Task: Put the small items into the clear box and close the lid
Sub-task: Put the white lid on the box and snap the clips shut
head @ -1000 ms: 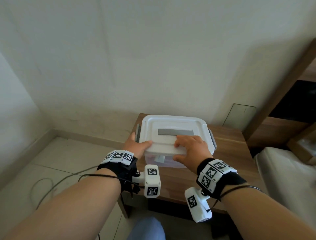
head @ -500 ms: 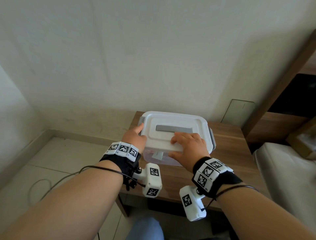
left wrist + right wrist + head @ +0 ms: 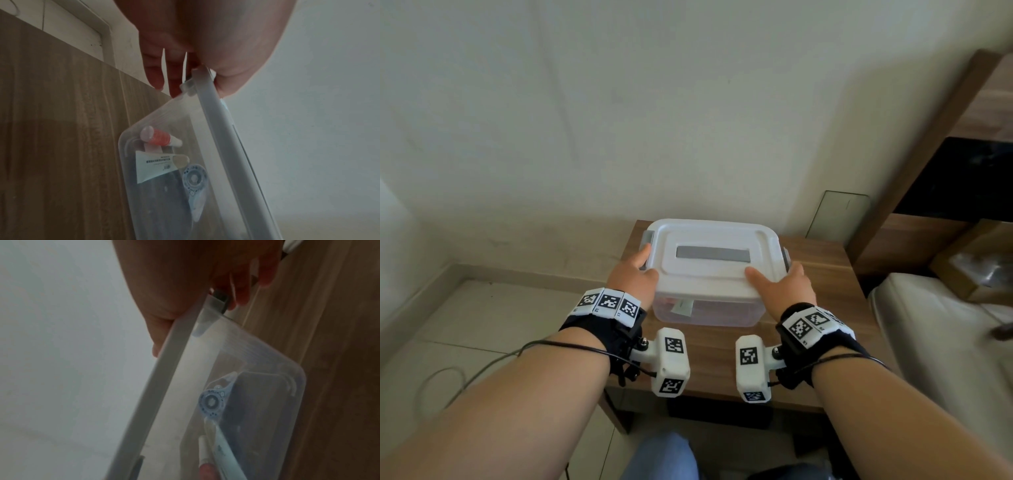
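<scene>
The clear box stands on the wooden table with its white lid lying on top. My left hand is at the lid's left end, thumb on top and fingers reaching straight down past the left latch. At the lid's right end my right hand has its thumb on the lid and its fingers over the grey right latch. Through the wall I see a red-capped tube, a white tube and a blue tape dispenser.
The table stands against the wall, its left edge dropping to a tiled floor where a cable lies. A bed and a wooden headboard are to the right. My knee is under the table's front edge.
My right hand has moved from the front middle of the lid to its right end. The left hand has shifted slightly further along the left end. The box has stayed put.
</scene>
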Tool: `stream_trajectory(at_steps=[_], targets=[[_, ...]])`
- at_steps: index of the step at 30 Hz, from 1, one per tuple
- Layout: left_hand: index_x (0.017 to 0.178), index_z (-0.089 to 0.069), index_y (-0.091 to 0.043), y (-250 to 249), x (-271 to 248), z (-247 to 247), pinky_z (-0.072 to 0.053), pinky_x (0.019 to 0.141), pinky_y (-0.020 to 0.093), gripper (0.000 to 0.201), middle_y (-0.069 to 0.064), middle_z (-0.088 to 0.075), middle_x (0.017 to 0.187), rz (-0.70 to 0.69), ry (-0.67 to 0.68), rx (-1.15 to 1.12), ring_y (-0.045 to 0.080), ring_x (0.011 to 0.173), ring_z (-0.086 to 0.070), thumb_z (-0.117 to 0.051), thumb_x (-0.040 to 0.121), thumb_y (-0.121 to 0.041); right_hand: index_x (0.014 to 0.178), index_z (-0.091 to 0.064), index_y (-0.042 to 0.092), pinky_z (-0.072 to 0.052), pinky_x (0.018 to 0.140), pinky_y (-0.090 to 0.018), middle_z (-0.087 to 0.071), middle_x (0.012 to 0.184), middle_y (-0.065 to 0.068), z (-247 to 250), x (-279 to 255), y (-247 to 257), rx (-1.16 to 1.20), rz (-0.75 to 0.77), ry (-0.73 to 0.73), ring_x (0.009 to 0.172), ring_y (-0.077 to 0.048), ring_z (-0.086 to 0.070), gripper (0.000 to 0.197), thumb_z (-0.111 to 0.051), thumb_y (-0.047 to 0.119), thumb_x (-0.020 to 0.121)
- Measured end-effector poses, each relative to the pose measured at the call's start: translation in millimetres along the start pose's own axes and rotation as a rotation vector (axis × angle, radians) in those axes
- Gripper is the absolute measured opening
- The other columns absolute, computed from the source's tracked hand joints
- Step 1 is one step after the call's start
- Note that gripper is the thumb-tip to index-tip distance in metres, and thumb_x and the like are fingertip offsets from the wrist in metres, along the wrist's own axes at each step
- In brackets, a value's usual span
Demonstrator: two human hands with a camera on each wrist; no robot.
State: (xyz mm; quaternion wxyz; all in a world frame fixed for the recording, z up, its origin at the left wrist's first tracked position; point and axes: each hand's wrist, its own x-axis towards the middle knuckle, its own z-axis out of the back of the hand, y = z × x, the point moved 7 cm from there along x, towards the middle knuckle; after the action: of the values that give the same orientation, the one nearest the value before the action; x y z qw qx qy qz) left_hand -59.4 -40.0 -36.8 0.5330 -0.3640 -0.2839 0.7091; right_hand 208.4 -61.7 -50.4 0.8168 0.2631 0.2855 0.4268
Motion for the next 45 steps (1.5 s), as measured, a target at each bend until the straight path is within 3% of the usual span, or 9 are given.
stream_trajectory(at_steps=[4, 8, 22, 27, 31, 35, 39, 42, 45], targets=[[0.146, -0.037, -0.032, 0.8, -0.5, 1.4, -0.044, 0.067, 0.024, 0.059, 0.004, -0.051, 0.145, -0.002, -0.017, -0.02, 0.016, 0.076, -0.056, -0.042, 0.09, -0.015, 0.143, -0.029, 0.02, -0.036, 0.103, -0.045, -0.047, 0.137, -0.01, 5.6, -1.6, 8.1, -0.036, 0.114, -0.043, 0.125, -0.033, -0.04, 0.083, -0.063, 0.055, 0.075], [0.145, -0.037, -0.032, 3.1, 1.4, 1.9, -0.038, 0.053, 0.016, 0.058, 0.004, -0.052, 0.143, -0.002, -0.027, -0.046, 0.0, 0.064, -0.048, -0.043, 0.09, -0.015, 0.143, -0.033, 0.023, -0.033, 0.105, -0.044, -0.046, 0.139, -0.009, 5.9, -1.2, 7.7, 0.024, 0.163, -0.054, 0.127, -0.031, -0.037, 0.071, -0.061, 0.047, 0.082], [0.146, -0.036, -0.033, -0.2, 7.6, -0.4, -0.04, 0.056, 0.021, 0.058, 0.004, -0.052, 0.142, -0.002, -0.007, -0.04, 0.011, 0.072, -0.054, -0.042, 0.09, -0.015, 0.143, -0.034, 0.025, -0.035, 0.101, -0.041, -0.042, 0.142, -0.007, 4.0, 4.0, 8.3, -0.029, 0.202, -0.078, 0.127, -0.028, -0.037, 0.063, -0.054, 0.045, 0.087], [0.146, -0.035, -0.034, -7.4, 17.3, -7.1, -0.04, 0.08, 0.025, 0.057, 0.002, -0.047, 0.148, -0.019, 0.025, -0.021, 0.023, 0.109, -0.057, -0.042, 0.091, -0.018, 0.142, -0.033, 0.028, -0.035, 0.101, -0.043, -0.044, 0.141, -0.006, 8.0, 16.8, 7.3, -0.05, 0.181, -0.088, 0.126, -0.029, -0.037, 0.063, -0.053, 0.048, 0.086], [0.145, -0.035, -0.037, -12.7, 29.2, -14.5, -0.042, 0.07, 0.025, 0.057, 0.001, -0.048, 0.147, -0.027, 0.03, -0.007, 0.012, 0.073, -0.054, -0.042, 0.091, -0.021, 0.142, -0.034, 0.029, -0.033, 0.103, -0.044, -0.043, 0.14, -0.006, 11.2, 24.8, 5.1, -0.028, 0.149, -0.104, 0.126, -0.029, -0.036, 0.063, -0.055, 0.047, 0.085], [0.145, -0.034, -0.038, -17.7, 37.7, -18.4, -0.043, 0.073, 0.029, 0.057, 0.002, -0.05, 0.146, -0.04, 0.035, 0.034, 0.018, 0.078, -0.055, -0.041, 0.091, -0.022, 0.139, -0.034, 0.028, -0.035, 0.104, -0.047, -0.042, 0.139, -0.008, 13.8, 28.7, 6.1, -0.017, 0.13, -0.103, 0.125, -0.03, -0.037, 0.061, -0.056, 0.046, 0.085], [0.147, -0.03, -0.037, -17.5, 42.3, -22.0, -0.04, 0.065, 0.026, 0.056, 0.003, -0.046, 0.148, -0.047, 0.044, 0.073, 0.007, 0.064, -0.048, -0.039, 0.094, -0.023, 0.139, -0.035, 0.028, -0.035, 0.102, -0.045, -0.042, 0.139, -0.008, 14.8, 31.3, 7.6, -0.019, 0.124, -0.099, 0.125, -0.03, -0.038, 0.06, -0.056, 0.046, 0.085], [0.149, -0.027, -0.034, -17.9, 43.5, -26.0, -0.041, 0.074, 0.03, 0.056, 0.011, -0.042, 0.149, -0.067, 0.039, 0.119, 0.024, 0.089, -0.057, -0.037, 0.095, -0.024, 0.139, -0.034, 0.027, -0.036, 0.101, -0.043, -0.044, 0.138, -0.007, 15.3, 32.6, 9.2, -0.059, 0.14, -0.102, 0.125, -0.03, -0.038, 0.061, -0.055, 0.048, 0.085], [0.149, -0.023, -0.035, -14.4, 47.7, -26.7, -0.045, 0.098, 0.037, 0.058, 0.015, -0.033, 0.15, -0.059, 0.012, 0.188, 0.034, 0.119, -0.053, -0.038, 0.093, -0.032, 0.139, -0.034, 0.026, -0.036, 0.099, -0.041, -0.046, 0.136, -0.008, 17.2, 33.3, 11.0, -0.122, 0.143, -0.093, 0.124, -0.032, -0.04, 0.063, -0.053, 0.05, 0.084]])
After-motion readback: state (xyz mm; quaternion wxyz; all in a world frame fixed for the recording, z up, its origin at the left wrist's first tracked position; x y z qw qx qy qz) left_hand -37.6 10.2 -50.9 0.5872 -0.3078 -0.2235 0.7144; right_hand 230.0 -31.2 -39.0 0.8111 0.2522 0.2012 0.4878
